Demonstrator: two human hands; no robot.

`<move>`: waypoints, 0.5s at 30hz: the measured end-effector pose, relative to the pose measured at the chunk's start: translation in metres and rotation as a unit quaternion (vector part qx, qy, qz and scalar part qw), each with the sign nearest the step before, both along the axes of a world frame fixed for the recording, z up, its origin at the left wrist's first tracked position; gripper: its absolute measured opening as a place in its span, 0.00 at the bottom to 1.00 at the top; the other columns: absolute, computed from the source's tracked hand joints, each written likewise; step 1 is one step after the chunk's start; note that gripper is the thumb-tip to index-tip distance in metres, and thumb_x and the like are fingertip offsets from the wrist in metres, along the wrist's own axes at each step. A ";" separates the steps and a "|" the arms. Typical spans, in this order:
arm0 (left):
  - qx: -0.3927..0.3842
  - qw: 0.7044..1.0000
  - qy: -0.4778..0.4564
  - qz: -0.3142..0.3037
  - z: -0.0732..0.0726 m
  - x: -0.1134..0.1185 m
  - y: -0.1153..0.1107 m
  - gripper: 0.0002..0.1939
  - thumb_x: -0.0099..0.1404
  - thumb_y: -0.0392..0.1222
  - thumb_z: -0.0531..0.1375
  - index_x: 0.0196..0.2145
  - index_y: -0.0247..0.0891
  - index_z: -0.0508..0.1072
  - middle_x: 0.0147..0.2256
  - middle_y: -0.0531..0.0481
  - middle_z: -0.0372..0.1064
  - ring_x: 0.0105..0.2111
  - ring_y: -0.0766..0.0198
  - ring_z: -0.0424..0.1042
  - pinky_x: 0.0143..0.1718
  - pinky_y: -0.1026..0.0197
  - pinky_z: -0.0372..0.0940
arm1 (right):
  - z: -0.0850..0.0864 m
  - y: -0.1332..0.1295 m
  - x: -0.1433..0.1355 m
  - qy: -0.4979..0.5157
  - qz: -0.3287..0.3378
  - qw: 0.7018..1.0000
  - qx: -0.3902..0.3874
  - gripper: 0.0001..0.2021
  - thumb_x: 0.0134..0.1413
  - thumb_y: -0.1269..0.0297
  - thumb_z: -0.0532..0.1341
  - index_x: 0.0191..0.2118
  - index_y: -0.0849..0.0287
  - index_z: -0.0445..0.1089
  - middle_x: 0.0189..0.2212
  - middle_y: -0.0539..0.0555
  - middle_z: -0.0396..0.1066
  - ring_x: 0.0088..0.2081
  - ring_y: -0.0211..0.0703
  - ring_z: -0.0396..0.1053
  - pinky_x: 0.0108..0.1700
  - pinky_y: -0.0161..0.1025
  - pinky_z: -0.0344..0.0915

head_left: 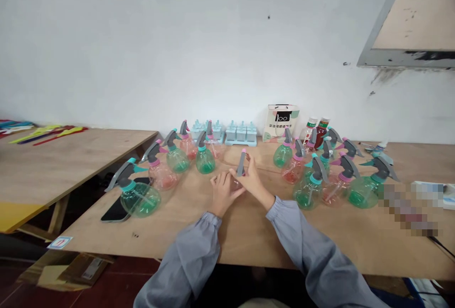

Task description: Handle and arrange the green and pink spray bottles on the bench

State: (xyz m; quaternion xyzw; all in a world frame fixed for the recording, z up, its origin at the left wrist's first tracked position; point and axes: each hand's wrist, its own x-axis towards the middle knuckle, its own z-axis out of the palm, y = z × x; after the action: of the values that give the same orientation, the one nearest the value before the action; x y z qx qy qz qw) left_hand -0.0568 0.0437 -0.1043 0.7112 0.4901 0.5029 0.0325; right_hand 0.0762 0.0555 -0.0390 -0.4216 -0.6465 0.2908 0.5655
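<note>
A pink spray bottle (236,183) with a grey spray head and a pink nozzle stands at the middle of the wooden table, largely hidden by my hands. My left hand (223,192) is wrapped round the left side of its body. At the neck and spray head is my right hand (252,176), its fingers closed on the grey head. Nearest on the left are a green spray bottle (205,160) and a pink one (163,175). To the right stand another green bottle (304,193) and a pink bottle (292,170).
Several more green and pink spray bottles flank both sides. Behind are light-blue moulds (241,135), a paper bag (280,125) and a dark red bottle (321,133). A phone (115,211) lies at the left. Another table (71,166) stands further left.
</note>
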 end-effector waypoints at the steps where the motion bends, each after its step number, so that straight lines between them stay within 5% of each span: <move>1: 0.008 1.000 0.006 0.003 -0.001 0.000 -0.001 0.32 0.52 0.63 0.69 0.47 0.40 0.74 0.41 0.39 0.73 0.44 0.45 0.70 0.53 0.46 0.55 | -0.001 0.001 -0.002 0.010 0.003 1.000 0.001 0.33 0.48 0.54 0.66 0.58 0.53 0.55 0.60 0.63 0.63 0.63 0.56 0.60 0.65 0.54 0.57; 5: 0.041 0.998 -0.039 -0.005 0.006 -0.010 0.001 0.32 0.57 0.60 0.65 0.54 0.41 0.69 0.49 0.38 0.70 0.51 0.45 0.67 0.58 0.44 0.54 | -0.001 0.004 -0.001 0.040 0.026 0.999 -0.005 0.20 0.50 0.61 0.59 0.51 0.53 0.64 0.47 0.57 0.72 0.51 0.49 0.70 0.57 0.49 0.66; 8: 0.076 0.982 -0.145 0.090 0.025 -0.030 0.021 0.27 0.63 0.52 0.61 0.57 0.41 0.64 0.57 0.37 0.62 0.61 0.48 0.61 0.63 0.45 0.52 | 0.005 0.007 0.006 0.075 0.029 0.997 -0.019 0.17 0.46 0.64 0.60 0.45 0.51 0.69 0.44 0.53 0.74 0.48 0.47 0.71 0.54 0.45 0.68; 12: 0.022 0.966 -0.180 0.182 0.050 -0.064 0.069 0.44 0.51 0.47 0.71 0.61 0.38 0.57 0.64 0.31 0.52 0.67 0.42 0.53 0.66 0.40 0.48 | 0.019 0.006 0.015 0.117 0.033 0.989 -0.084 0.10 0.45 0.58 0.64 0.37 0.50 0.73 0.41 0.51 0.77 0.48 0.47 0.71 0.48 0.43 0.69; 15: -0.030 0.970 -0.197 0.138 0.051 -0.083 0.095 0.48 0.45 0.47 0.75 0.59 0.35 0.58 0.61 0.26 0.58 0.66 0.35 0.54 0.64 0.32 0.48 | 0.027 0.006 0.020 0.163 0.086 0.966 -0.179 0.13 0.41 0.55 0.67 0.36 0.51 0.74 0.37 0.51 0.78 0.45 0.48 0.74 0.40 0.40 0.69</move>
State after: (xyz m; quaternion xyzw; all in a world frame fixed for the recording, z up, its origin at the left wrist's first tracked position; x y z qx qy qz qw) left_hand -0.1399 0.1386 -0.0532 0.5226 0.5823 0.6176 0.0799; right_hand 0.0962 0.0613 -0.0119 -0.4055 -0.5164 0.5147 0.5513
